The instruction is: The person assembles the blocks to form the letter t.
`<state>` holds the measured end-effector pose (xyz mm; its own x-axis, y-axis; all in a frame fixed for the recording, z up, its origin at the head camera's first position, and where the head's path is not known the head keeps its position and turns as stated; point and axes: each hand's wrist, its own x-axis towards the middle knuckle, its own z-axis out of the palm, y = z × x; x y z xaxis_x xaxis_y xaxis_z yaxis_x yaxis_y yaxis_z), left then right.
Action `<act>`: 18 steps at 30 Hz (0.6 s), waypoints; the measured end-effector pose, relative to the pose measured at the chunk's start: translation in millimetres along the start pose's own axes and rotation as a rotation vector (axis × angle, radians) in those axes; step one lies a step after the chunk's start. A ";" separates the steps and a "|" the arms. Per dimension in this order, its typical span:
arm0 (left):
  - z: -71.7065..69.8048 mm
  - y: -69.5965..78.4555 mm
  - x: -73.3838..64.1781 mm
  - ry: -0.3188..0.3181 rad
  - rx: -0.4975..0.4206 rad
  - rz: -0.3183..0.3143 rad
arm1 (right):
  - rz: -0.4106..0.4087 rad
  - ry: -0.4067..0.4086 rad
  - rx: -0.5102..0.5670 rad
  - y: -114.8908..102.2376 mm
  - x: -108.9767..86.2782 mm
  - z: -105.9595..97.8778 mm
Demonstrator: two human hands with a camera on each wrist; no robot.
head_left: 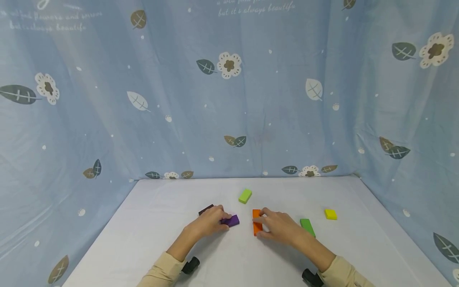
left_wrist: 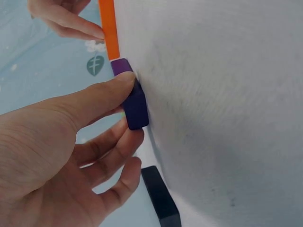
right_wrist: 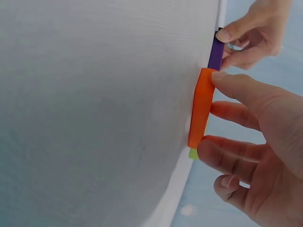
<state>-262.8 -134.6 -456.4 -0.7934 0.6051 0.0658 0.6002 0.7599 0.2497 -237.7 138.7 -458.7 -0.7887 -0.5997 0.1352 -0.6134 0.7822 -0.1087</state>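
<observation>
My left hand (head_left: 210, 221) pinches a purple block (head_left: 234, 220) between thumb and fingers, left of the table's middle. The left wrist view shows the thumb on one face of this purple block (left_wrist: 137, 111). Just right of it, my right hand (head_left: 280, 228) holds an orange block (head_left: 257, 228) lengthwise, the thumb at its near end and fingertips toward the far end. In the right wrist view the orange block (right_wrist: 202, 109) looks long and flat-sided. A dark block (head_left: 205, 210) lies behind my left hand, partly hidden by it.
A light green block (head_left: 245, 196) lies farther back near the middle. Right of my right hand are a green block (head_left: 307, 227), partly covered by the forearm, and a yellow block (head_left: 330, 214). A blue patterned curtain (head_left: 265, 99) surrounds the white table (head_left: 358, 247) at back and sides.
</observation>
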 end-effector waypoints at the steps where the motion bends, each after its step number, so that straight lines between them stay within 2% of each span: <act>1: -0.2 -0.4 0.1 -0.004 0.001 0.001 | -0.003 0.000 0.001 -0.2 -0.1 -0.1; 8: -0.6 -3.1 1.9 -0.034 0.025 0.022 | -0.009 0.009 0.016 0.8 -0.5 0.7; 13: 0.1 -4.6 2.0 -0.029 0.032 0.028 | -0.003 0.006 0.017 1.2 0.1 1.0; 18: 1.0 -6.1 0.6 -0.013 -0.002 0.045 | -0.007 0.006 0.009 0.7 0.8 1.2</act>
<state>-266.9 -138.6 -458.8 -0.7646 0.6413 0.0646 0.6347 0.7317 0.2485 -238.8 138.6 -459.9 -0.7842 -0.6042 0.1415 -0.6193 0.7764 -0.1170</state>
